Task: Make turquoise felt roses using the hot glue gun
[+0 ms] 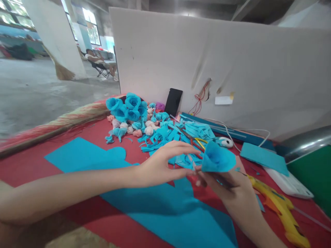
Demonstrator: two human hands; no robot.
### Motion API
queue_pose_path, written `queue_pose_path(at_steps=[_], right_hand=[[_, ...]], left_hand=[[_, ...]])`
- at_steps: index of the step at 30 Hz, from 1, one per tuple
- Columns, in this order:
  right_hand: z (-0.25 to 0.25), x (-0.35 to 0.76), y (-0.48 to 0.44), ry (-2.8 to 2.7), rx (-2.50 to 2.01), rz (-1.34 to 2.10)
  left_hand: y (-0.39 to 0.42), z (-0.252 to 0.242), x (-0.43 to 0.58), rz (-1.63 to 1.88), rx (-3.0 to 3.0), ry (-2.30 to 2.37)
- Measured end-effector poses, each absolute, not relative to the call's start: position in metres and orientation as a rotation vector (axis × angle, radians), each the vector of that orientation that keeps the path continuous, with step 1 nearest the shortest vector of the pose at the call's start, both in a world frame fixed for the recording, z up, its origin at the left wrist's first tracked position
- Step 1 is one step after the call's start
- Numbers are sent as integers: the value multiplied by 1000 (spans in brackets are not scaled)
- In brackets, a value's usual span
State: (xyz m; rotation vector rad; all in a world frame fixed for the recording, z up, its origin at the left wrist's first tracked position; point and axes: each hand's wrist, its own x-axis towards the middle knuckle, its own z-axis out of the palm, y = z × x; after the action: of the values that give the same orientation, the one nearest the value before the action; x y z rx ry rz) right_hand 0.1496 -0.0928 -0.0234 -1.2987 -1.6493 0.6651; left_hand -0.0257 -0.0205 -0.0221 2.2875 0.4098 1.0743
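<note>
A blue crepe-paper flower [218, 158] with a cupped, curled petal is held in my right hand [232, 186], whose fingers wrap round its lower part and are partly hidden behind it. Just left of the flower, my left hand [165, 165] reaches in with thumb and index finger apart in a C shape, their tips close to the flower's base. Slight blur there hides whether the tips touch it. Beneath both hands lie large flat blue paper sheets [165, 210] on the red table [90, 213].
Finished blue flowers [133, 101] stand at the back left beside small pink and blue bundles [148, 131]. Blue scraps [160, 137] and scissors [199, 141] lie mid-table. A yellow glue gun [279, 206] is at right, a phone [173, 101] against the board. Someone sits in a far chair [100, 67].
</note>
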Motion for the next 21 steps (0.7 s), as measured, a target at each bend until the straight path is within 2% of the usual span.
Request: queue_pose_path(at_steps=[4, 13, 21], right_hand=[[-20, 147, -92, -1482, -1326, 904], [-34, 126, -95, -1296, -1181, 1707], [-70, 112, -102, -1341, -1174, 1960]], left_hand=[[-1, -27, -54, 886, 2372, 502], [32, -47, -174, 564, 2699, 879], [42, -69, -207, 496, 2939, 716]])
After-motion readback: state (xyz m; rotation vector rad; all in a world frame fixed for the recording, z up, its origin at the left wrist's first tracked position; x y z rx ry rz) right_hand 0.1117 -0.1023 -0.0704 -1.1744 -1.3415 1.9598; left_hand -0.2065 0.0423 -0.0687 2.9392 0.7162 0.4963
